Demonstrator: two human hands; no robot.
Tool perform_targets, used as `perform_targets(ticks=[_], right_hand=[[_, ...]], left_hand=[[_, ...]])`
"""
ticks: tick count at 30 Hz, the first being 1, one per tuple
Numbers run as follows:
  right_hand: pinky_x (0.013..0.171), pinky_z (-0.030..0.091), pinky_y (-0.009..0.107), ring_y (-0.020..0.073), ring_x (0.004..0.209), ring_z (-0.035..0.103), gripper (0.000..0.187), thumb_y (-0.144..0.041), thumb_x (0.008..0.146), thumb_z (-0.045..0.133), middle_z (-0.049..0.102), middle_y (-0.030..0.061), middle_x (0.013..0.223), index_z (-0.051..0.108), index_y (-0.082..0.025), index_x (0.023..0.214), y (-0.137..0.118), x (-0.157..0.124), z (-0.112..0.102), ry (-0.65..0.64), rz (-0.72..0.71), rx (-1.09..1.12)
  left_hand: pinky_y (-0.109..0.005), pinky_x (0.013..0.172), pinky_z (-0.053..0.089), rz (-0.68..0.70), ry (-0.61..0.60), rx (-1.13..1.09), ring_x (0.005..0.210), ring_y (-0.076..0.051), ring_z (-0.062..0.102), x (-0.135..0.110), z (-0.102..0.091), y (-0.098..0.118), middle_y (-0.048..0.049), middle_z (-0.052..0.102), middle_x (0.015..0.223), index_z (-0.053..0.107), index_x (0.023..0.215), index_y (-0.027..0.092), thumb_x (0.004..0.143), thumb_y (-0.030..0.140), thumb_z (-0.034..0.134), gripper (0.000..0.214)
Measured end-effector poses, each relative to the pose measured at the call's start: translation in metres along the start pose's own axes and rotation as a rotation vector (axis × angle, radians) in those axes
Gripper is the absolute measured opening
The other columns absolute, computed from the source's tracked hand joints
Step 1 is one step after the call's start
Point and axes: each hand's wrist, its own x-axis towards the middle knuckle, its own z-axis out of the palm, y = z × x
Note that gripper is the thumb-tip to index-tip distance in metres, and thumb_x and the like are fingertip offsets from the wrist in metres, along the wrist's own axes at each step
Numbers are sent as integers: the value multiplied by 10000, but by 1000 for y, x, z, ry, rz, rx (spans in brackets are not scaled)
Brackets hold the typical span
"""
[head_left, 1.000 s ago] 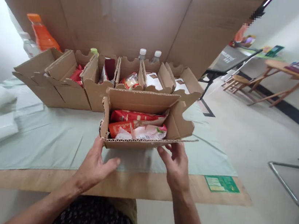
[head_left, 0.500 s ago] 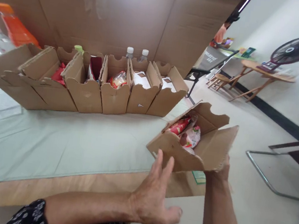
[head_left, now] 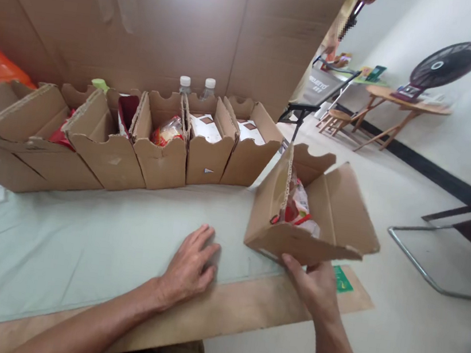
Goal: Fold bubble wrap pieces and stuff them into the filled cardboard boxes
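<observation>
My right hand (head_left: 316, 285) grips the lower near edge of an open-topped cardboard box (head_left: 269, 204), thumb on its front face and the other fingers mostly hidden behind or under it. The box stands at the right end of the table, slightly tilted, with red and white plastic packets (head_left: 299, 205) inside. Whether its base fully rests on the cloth I cannot tell. My left hand (head_left: 191, 263) lies palm down on the pale green cloth (head_left: 123, 237), fingers apart, holding nothing, to the left of the box.
A row of similar cardboard boxes (head_left: 161, 161) holding packets stands along the table's back, before a tall cardboard panel (head_left: 173, 23). Bottles with white caps (head_left: 210, 83) stand behind. To the right are a folding chair (head_left: 465, 241), a fan (head_left: 443, 65) and a wooden table (head_left: 422, 104).
The box has turned and come down toward the table's right end. My right hand has shifted to its near lower edge. My left hand has moved away from the box onto the cloth.
</observation>
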Motion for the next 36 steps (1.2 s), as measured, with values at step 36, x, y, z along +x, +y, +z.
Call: perform_targets(ticks=[36], right_hand=[[923, 553, 495, 247, 860, 671, 380, -369, 666, 763, 733, 26, 852, 700, -222, 1010, -59, 190, 46, 82, -65, 69]], left_hand=[[-641, 1220, 402, -14, -60, 69, 1490, -373, 467, 2, 7, 7, -165, 565, 1549, 687, 1231, 202, 790, 134, 635, 449]])
